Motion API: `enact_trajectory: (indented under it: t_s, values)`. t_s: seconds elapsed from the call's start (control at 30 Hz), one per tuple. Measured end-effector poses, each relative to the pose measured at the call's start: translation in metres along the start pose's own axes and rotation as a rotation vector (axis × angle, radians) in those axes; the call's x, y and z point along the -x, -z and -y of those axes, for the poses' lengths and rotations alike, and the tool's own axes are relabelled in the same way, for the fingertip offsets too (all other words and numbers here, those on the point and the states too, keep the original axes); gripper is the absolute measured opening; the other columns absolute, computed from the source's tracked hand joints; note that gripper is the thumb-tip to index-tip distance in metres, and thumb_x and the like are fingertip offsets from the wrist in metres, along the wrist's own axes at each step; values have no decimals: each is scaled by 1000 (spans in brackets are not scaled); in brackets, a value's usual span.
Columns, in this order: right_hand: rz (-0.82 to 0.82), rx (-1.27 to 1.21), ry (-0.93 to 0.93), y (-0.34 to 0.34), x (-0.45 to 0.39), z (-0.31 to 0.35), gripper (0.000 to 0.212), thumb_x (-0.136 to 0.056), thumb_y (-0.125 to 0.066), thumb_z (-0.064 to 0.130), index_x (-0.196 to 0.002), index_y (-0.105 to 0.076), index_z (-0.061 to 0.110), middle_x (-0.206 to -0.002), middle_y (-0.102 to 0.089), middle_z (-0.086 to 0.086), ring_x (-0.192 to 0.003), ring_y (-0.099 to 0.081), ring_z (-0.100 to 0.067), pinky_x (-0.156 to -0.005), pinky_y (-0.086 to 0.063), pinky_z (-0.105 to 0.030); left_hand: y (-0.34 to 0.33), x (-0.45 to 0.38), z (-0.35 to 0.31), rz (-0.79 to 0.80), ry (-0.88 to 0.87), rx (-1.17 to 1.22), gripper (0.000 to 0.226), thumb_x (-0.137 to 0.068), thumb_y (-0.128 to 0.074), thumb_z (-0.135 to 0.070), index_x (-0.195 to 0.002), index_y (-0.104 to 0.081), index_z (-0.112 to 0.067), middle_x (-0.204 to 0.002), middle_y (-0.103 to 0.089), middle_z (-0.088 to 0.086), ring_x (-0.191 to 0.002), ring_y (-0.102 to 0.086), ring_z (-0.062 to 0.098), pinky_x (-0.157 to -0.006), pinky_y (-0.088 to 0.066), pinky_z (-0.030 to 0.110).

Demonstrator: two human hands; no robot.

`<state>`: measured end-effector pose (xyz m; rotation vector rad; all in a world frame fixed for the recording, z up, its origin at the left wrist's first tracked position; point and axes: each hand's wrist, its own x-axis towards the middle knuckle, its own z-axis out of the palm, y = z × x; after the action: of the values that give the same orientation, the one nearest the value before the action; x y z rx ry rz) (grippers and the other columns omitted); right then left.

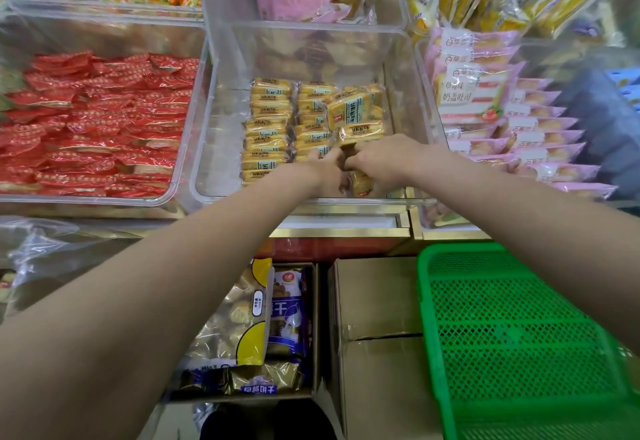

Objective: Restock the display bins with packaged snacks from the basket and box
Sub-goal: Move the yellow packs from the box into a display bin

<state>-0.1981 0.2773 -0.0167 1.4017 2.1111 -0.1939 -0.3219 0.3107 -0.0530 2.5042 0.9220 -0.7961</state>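
Both my hands reach into the middle clear display bin [204,176], which holds rows of yellow biscuit packets [266,121]. My left hand [325,169] and my right hand [384,159] meet at the front right of the rows, fingers curled around yellow packets [362,181] standing on edge between them. More yellow packets [353,110] lie loosely tilted just behind my hands. Below, the green mesh basket [512,335] shows nothing inside. An open cardboard box [313,335] holds large snack bags [249,318].
A bin of red packets [93,121] stands to the left, pink bread packets [519,128] fill the bin to the right. Upper bins hold orange, pink and yellow snacks. A closed cardboard box [377,301] sits beside the basket. Clear plastic wrap [45,252] lies lower left.
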Motion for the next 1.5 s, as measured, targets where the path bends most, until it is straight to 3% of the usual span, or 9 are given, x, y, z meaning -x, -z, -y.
enact_trajectory:
  t_s: [0.27, 0.4, 0.5, 0.6, 0.67, 0.83, 1.1, 1.3, 1.5]
  values:
    - [-128, -33, -139, -18, -12, 3, 69, -83, -67, 21, -137, -24, 12, -142, -20, -22, -89, -62, -32, -59, -39, -31, 2, 5, 22, -61, -79, 62, 36, -91, -54, -30, -127, -52, -32, -144, -22, 4, -128, -31, 33, -108, -29, 45]
    - [-80, -159, -161, -20, -20, 6, 67, -85, -63, 10, -137, -22, 11, -134, -30, -18, -94, -59, -34, -65, -44, -32, 1, 3, 19, -152, -80, 222, 35, -89, -58, -33, -122, -58, -20, -134, -39, 4, -120, -42, 26, -102, -35, 36]
    - [-21, -397, -186, -7, -11, -8, 69, -76, -75, 33, -130, -38, 9, -128, -42, -13, -100, -55, -29, -79, -50, -37, 3, 9, 21, -246, -50, 423, 30, -89, -59, -28, -114, -61, -11, -117, -58, 5, -107, -55, 22, -88, -45, 32]
    - [-385, -570, -262, 19, -1, -35, 28, -85, -67, 25, -103, -59, 4, -105, -61, -13, -95, -58, -24, -84, -49, -35, 2, 19, 28, -318, -26, 550, 19, -91, -56, -16, -106, -65, -10, -113, -62, 5, -105, -57, 19, -89, -47, 30]
    - [-496, -583, -304, 29, -7, -47, 26, -89, -60, 15, -112, -58, 4, -113, -60, -14, -105, -56, -27, -89, -45, -32, 2, 23, 27, -336, -48, 604, 19, -91, -54, -11, -105, -67, -10, -114, -63, 5, -104, -57, 17, -89, -45, 26]
    - [-342, -537, -290, 19, -42, -30, 57, -85, -66, 16, -134, -39, 7, -127, -53, -16, -119, -45, -33, -94, -42, -41, 0, 20, 21, -304, -128, 521, 21, -90, -56, -10, -106, -69, -13, -107, -65, -1, -93, -55, 9, -78, -39, 15]
    - [-368, -726, -248, 33, 7, -56, 67, -70, -81, 22, -123, -42, 12, -102, -58, -7, -92, -53, -24, -68, -38, -28, -5, -8, 7, -167, -234, 260, 23, -90, -59, -22, -110, -69, -23, -123, -49, 9, -114, -42, 25, -103, -37, 43]
    - [62, -758, 51, 20, 27, -43, 37, -78, -74, 13, -105, -49, 18, -81, -60, 6, -68, -58, -6, -53, -42, -17, -8, -14, 14, -166, -241, 67, 28, -91, -55, -22, -116, -65, -28, -138, -29, 8, -129, -28, 31, -109, -29, 45]
    - [19, -271, 130, 6, 12, -8, 27, -82, -66, 16, -106, -57, 22, -79, -45, 11, -79, -45, -15, -61, -34, -27, -10, -12, 23, -229, -317, 213, 22, -87, -62, -23, -107, -70, -25, -131, -38, 7, -124, -35, 26, -108, -29, 37]
